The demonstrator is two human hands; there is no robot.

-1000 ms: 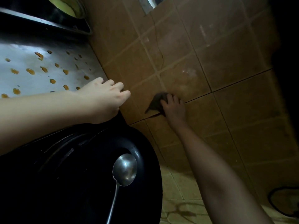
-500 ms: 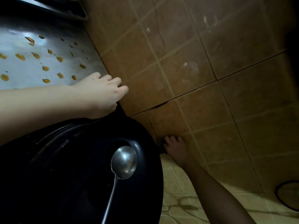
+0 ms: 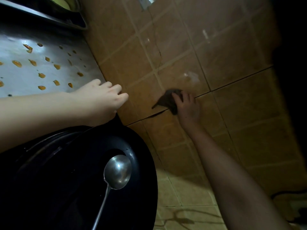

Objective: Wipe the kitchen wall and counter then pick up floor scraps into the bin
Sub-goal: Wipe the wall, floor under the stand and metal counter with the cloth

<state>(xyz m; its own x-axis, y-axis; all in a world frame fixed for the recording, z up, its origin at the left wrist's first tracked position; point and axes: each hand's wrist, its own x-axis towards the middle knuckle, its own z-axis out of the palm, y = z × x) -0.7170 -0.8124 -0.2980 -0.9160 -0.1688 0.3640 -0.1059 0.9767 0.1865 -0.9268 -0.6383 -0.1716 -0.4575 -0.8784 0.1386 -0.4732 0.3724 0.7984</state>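
My right hand (image 3: 187, 107) presses a dark cloth (image 3: 167, 101) flat against the brown tiled wall (image 3: 224, 67), beside a dark seam between two tiles. Its fingers lie over the cloth's right part. My left hand (image 3: 101, 97) rests on the right edge of the steel counter (image 3: 21, 75), its fingers loosely curled over the edge and holding nothing. Several orange scraps (image 3: 41, 75) lie scattered across the counter.
A big black wok (image 3: 69, 180) fills the lower left, with a steel ladle (image 3: 117, 171) lying in it. A steel tray edge (image 3: 66, 19) runs along the counter's far side. Pale floor tiles (image 3: 182, 205) show below the wall. A dark cable (image 3: 285, 193) lies at the lower right.
My right hand has slid the cloth back up the wall from near the floor to the tile seam. My left hand has stayed on the counter edge.
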